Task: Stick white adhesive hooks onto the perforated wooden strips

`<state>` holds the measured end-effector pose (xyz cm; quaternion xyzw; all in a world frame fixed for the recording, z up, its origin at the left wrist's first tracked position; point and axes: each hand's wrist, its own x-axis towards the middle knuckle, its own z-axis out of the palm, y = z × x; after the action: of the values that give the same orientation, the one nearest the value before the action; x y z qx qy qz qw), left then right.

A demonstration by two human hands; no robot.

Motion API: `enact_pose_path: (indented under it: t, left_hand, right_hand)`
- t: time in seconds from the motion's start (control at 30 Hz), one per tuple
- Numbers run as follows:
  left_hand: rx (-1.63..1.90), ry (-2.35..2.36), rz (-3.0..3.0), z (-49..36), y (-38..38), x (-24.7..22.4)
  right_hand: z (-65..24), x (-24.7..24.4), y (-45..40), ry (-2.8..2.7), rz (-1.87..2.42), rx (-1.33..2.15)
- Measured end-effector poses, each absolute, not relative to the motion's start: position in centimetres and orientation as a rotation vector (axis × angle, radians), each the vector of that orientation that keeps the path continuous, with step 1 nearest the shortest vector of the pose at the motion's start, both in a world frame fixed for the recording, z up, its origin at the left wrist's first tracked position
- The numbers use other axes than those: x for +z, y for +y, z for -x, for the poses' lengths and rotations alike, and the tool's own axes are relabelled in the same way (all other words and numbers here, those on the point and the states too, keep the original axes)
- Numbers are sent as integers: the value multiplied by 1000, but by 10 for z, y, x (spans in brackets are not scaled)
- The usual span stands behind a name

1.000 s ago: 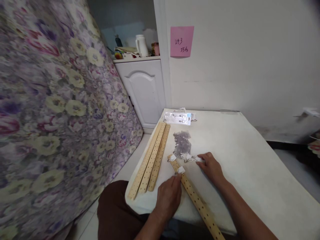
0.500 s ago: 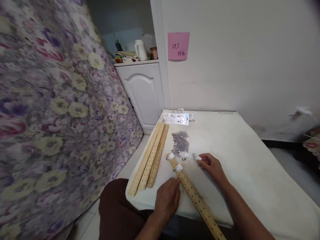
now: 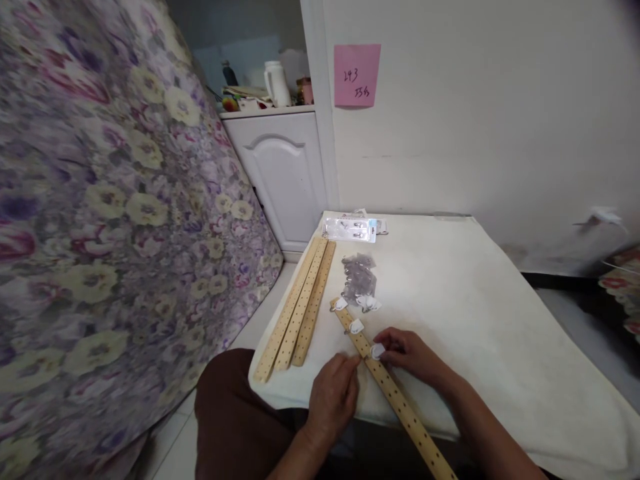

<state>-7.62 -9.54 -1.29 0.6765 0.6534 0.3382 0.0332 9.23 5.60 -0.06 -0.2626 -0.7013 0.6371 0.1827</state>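
Note:
A pale wooden strip with rows of holes (image 3: 403, 403) slants across the near edge of the cloth-covered table. My left hand (image 3: 334, 393) is closed at its left edge, thumb and index pinching there. Between the fingertips of my right hand (image 3: 413, 355) is a metal hook with a white tag (image 3: 378, 351), held over the strip at a hole; whether the hook is in the hole I cannot tell. Two more tagged hooks, an upper one (image 3: 340, 304) and a lower one (image 3: 355, 327), sit along the strip's far end.
Beyond the strip lie a few white-tagged hooks (image 3: 369, 303) and a pile of small clear bags (image 3: 359, 277). Several perforated wooden strips (image 3: 295, 303) rest at the left. A clear blister pack (image 3: 349, 230) lies at the table's back edge. A floral curtain (image 3: 115, 220) hangs left.
My right hand has brought the tagged hook from beside the loose hooks nearer and left, onto the wooden strip. My left hand has stayed at the strip's edge. The view has tilted slightly.

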Motion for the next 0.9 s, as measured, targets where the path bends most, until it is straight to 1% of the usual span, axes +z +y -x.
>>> enact_pose_path:
  t: [0.6,0.9]
  left_hand:
    - [1016,1988,-2125,78,-96,-14]
    - [975,1972,-2150,77,-97,-11]
  right_hand:
    - [-90,8,52,-2108,790,1649]
    - [-90,13,52,-2229,761,1471]
